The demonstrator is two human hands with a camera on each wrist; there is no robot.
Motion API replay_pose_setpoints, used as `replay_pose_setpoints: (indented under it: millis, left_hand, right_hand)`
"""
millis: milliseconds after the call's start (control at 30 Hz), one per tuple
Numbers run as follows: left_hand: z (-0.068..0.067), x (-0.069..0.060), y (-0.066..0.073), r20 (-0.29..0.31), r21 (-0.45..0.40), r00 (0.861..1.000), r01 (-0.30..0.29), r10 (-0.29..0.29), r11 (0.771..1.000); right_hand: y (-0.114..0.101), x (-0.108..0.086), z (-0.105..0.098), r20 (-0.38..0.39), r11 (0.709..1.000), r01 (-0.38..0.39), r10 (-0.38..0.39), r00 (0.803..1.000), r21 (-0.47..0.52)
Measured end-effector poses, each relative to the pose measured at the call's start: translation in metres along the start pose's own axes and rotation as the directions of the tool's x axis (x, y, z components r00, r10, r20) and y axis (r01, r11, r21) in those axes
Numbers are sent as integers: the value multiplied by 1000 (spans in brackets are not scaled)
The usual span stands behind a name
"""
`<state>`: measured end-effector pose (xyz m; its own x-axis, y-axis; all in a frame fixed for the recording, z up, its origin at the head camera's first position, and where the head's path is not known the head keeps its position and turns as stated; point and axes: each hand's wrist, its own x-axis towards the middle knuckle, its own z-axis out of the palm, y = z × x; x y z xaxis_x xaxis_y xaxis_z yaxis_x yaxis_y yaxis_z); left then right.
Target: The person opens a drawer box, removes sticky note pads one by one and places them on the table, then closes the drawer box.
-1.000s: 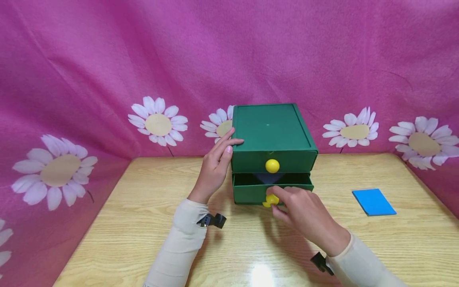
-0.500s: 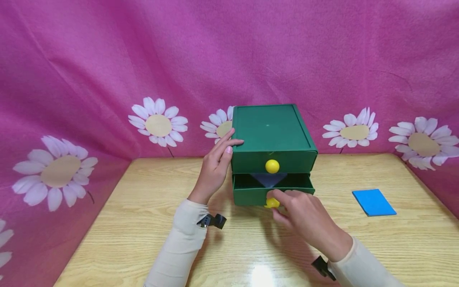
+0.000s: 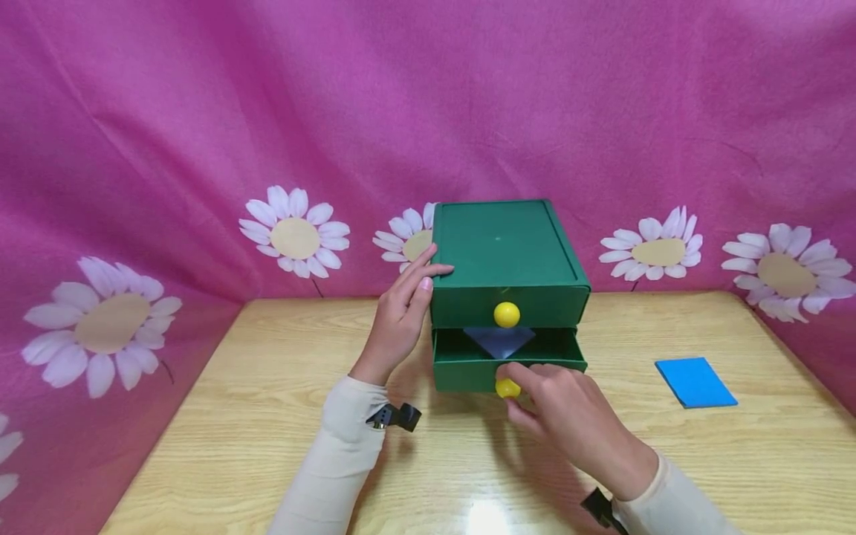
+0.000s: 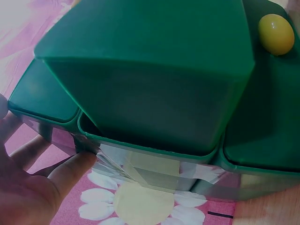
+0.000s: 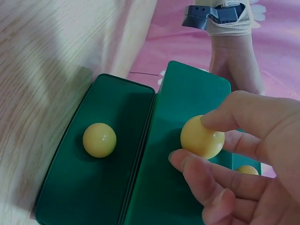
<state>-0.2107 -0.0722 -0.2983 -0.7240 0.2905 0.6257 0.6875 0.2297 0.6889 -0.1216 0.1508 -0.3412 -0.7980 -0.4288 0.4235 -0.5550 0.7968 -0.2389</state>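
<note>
A green drawer cabinet (image 3: 498, 249) with round yellow knobs stands on the table. Its middle drawer (image 3: 464, 377) is partly pulled out beneath the top drawer (image 3: 455, 306). My right hand (image 3: 571, 416) pinches the middle drawer's yellow knob (image 5: 201, 137) between thumb and fingers. With extended fingers, my left hand (image 3: 399, 319) rests against the cabinet's left side, one fingertip over the top edge. Inside the drawer lies a pale violet, triangular-looking piece (image 3: 500, 342), partly hidden under the top drawer. In the head view the bottom drawer is hidden; the right wrist view shows a third knob (image 5: 247, 169).
A flat blue square (image 3: 695, 383) lies on the wooden table (image 3: 267, 401), right of the cabinet. Behind and at both sides hangs a pink cloth (image 3: 468, 96) printed with white daisies.
The middle drawer has slid farther out toward me with my right hand on its knob, uncovering more of the violet piece. My left hand stays on the cabinet.
</note>
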Motion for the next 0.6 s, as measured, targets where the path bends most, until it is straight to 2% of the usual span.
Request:
replay_pose_setpoints:
  millis: [600]
  left_hand:
    - [-1,-1,2,11,1,1000,-14,14,1000]
  right_hand:
    - [-3,-4,0,-26,999,30,-31,999,-30]
